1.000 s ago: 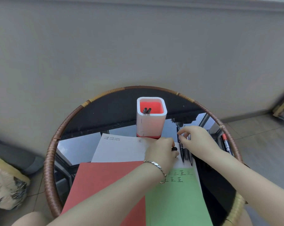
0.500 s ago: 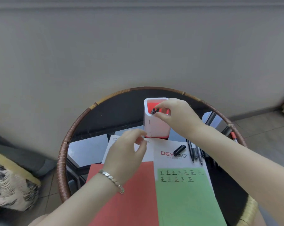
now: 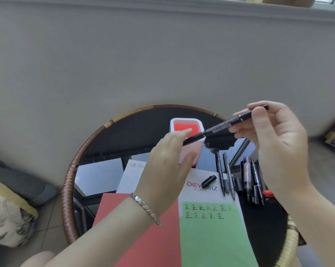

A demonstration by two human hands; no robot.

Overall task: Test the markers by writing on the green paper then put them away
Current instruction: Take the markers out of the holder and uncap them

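Observation:
A black marker (image 3: 223, 126) hangs slanted in the air above the table. My right hand (image 3: 274, 143) pinches its upper end, and my left hand (image 3: 170, 160) grips its lower end near the white pen holder (image 3: 187, 126) with the red inside. The green paper (image 3: 214, 237) lies at the front with two rows of written characters. A loose black cap (image 3: 209, 180) rests on the white sheet (image 3: 201, 189). Several black markers (image 3: 239, 178) lie in a row to the right of the sheets.
A red sheet (image 3: 143, 228) lies left of the green paper. The round glass table has a woven rattan rim (image 3: 70, 182). A grey wall stands close behind it. A patterned cushion (image 3: 7, 218) sits at the lower left on the floor.
My right hand has moved from the holder and now lifts a black marker up to the right. My left hand has risen from the paper and taken its lower end.

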